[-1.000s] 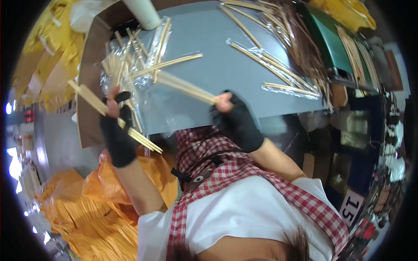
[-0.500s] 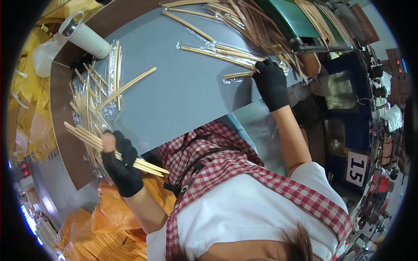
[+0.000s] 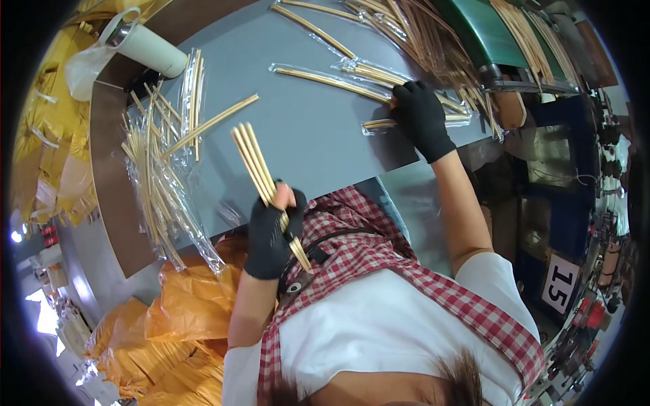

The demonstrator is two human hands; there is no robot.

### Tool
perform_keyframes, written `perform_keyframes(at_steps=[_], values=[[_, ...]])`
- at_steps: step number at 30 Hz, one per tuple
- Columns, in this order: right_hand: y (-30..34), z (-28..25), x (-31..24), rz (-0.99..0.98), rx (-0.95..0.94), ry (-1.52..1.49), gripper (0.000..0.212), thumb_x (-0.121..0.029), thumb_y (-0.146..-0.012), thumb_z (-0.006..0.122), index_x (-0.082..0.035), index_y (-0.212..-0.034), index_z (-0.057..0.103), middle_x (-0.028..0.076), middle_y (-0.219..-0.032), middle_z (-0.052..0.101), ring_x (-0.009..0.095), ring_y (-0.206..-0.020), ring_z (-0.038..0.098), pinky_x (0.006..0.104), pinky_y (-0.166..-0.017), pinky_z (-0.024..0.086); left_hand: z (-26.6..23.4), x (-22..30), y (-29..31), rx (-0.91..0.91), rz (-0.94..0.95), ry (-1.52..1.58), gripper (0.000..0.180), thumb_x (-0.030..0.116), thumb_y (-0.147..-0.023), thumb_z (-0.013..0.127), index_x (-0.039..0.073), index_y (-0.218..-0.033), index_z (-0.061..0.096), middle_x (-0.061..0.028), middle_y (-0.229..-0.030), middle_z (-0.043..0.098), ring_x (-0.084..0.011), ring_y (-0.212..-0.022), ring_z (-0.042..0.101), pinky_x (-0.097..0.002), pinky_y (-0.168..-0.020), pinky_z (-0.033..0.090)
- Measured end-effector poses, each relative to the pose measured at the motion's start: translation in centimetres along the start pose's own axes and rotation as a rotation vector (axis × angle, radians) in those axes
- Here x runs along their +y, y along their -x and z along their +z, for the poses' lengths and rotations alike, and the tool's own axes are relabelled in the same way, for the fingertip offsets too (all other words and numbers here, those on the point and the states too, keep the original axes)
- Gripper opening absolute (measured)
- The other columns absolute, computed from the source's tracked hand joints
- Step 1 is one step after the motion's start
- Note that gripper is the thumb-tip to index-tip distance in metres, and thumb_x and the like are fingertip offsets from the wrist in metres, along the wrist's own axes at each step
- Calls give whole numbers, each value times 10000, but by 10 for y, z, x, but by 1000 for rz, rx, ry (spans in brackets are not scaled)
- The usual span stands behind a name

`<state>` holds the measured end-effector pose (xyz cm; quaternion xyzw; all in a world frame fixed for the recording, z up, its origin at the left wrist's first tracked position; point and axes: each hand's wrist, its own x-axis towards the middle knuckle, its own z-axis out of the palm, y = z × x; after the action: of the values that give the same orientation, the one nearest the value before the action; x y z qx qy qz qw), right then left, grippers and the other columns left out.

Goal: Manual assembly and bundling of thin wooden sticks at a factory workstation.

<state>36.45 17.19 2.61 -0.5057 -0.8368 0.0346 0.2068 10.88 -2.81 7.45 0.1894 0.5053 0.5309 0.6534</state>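
Near the table's front edge, my left hand [image 3: 274, 233], in a black glove that leaves the thumb tip bare, is closed round a small bundle of wooden chopsticks [image 3: 252, 160]. The bundle stands tilted, its upper ends over the grey table [image 3: 298, 142]. My gloved right hand [image 3: 421, 118] is at the table's right side, fingers bent down on a pair of chopsticks in clear plastic sleeves [image 3: 332, 82]; its fingertips are partly hidden. Another sleeved pair [image 3: 376, 124] lies just below that hand. At the left lies a heap of sleeved chopsticks [image 3: 159, 179].
A green conveyor belt [image 3: 467, 30] carrying chopsticks meets the table at the back right, with a pile of sleeved chopsticks [image 3: 423, 40] beside it. A pale tumbler [image 3: 152, 51] stands at the back left, inside the brown side board [image 3: 108, 169]. Orange bags [image 3: 186, 304] sit below.
My left hand has swung right, away from the left heap, bringing the chopstick bundle more upright over the table's front. My right hand stays at the sleeved chopsticks. The whole view has shifted slightly.
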Motion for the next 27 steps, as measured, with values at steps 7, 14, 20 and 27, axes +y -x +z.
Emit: perform_keyframes(at_steps=[7, 14, 20, 27], values=[[-3, -9, -59, -115, -96, -324, 169, -105, -684, 710, -61, -792, 588, 100, -749, 597, 248, -751, 604, 344, -686, 475, -11, 21, -84, 127, 114, 52, 206, 245, -905, 655, 60, -960, 580, -97, -903, 656, -19, -457, 365, -182, -408, 262], [36, -10, -111, 396, -591, -1566, 149, -167, -871, 588, -23, -837, 607, 4, -778, 575, 78, -714, 508, 227, -677, 415, 13, 38, -98, 139, 248, 168, 194, 183, -895, 662, 13, -953, 590, -81, -807, 624, -29, -465, 377, -191, -408, 266], [40, -10, -120, 550, -640, -1812, 252, -257, -925, 535, -26, -904, 635, -3, -786, 542, 89, -721, 485, 219, -684, 386, 9, 55, -78, 242, 348, 8, 231, 209, -892, 683, -9, -928, 617, 30, -646, 461, -19, -461, 353, -177, -402, 246], [38, -13, -123, 507, -688, -1717, 253, -257, -906, 573, -15, -931, 642, -13, -805, 560, 70, -741, 499, 212, -698, 393, 8, 53, -77, 338, 371, -13, 232, 219, -882, 695, 3, -898, 610, -9, -690, 535, -22, -459, 356, -178, -400, 249]])
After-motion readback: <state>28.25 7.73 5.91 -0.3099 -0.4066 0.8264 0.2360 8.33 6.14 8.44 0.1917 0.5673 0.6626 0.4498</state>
